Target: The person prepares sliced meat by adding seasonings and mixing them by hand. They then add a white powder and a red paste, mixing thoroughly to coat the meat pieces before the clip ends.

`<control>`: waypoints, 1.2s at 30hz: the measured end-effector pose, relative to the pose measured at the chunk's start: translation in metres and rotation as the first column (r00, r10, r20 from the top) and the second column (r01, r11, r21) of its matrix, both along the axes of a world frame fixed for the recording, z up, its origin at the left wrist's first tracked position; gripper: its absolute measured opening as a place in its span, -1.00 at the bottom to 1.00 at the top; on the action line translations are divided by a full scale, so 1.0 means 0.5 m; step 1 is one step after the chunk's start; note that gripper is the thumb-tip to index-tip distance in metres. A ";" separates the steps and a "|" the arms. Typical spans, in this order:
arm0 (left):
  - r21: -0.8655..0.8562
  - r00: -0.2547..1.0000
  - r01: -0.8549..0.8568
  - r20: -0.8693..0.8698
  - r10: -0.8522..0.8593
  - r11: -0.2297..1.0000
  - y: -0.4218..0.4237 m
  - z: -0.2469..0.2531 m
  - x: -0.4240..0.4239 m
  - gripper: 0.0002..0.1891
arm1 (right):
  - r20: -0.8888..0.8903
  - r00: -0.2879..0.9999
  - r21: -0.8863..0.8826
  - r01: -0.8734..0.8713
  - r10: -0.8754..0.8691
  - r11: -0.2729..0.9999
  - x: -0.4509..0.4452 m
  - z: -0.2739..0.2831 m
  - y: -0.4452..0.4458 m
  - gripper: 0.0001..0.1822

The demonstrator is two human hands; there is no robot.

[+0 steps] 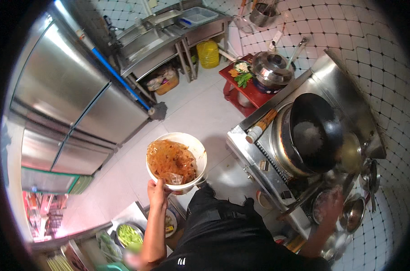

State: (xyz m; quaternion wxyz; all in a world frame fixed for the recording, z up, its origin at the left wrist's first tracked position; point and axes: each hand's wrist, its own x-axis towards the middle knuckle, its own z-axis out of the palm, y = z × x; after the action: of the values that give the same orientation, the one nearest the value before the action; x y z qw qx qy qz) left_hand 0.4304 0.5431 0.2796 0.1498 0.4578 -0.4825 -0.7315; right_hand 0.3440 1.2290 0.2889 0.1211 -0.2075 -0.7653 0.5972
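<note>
My left hand [158, 194] grips the near rim of a white plastic bucket [201, 157], thumb at the edge, and holds it up over the floor. Inside the bucket is an oily reddish-brown food mass [171, 159] with a clear plastic bag in it. Out to the right, my right hand [333, 201] is blurred and dim above a round metal bowl [318, 206] beside the stove. Whether it touches or holds anything there I cannot make out. A black wok [313, 135] sits tilted on the stove's burner ring.
A bamboo wok brush [262, 125] lies on the steel stove [242, 142]. Behind it, a red stool [232, 81] bears a lidded pot [272, 67] and greens [243, 79]. Steel refrigerator doors [66, 74] stand left, with a blue-handled mop [120, 79]. Cut green vegetables [129, 235] fill a bowl lower left.
</note>
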 end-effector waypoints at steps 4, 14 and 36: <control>-0.114 0.986 0.129 0.117 -0.116 0.985 -0.113 -0.040 -0.042 -0.79 | -0.044 0.987 -0.573 0.100 -0.152 0.813 -0.025 0.031 -0.060 -0.64; 0.077 0.985 0.174 -0.033 -0.172 0.982 -0.110 -0.048 -0.105 -0.52 | 0.058 0.981 0.637 0.107 -0.186 0.763 0.106 -0.013 0.201 -0.59; 0.141 0.992 0.115 -0.074 -0.106 0.983 0.384 0.100 -0.057 -0.36 | 0.117 0.971 -0.417 0.237 -0.207 0.877 -0.403 -0.307 0.700 -0.83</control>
State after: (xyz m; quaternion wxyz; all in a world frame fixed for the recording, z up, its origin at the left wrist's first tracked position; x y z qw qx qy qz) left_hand 0.4019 0.7351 0.3295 0.0912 0.4155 -0.4474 -0.7867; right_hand 0.1424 1.5790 0.1354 0.1136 -0.3359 -0.5904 0.7250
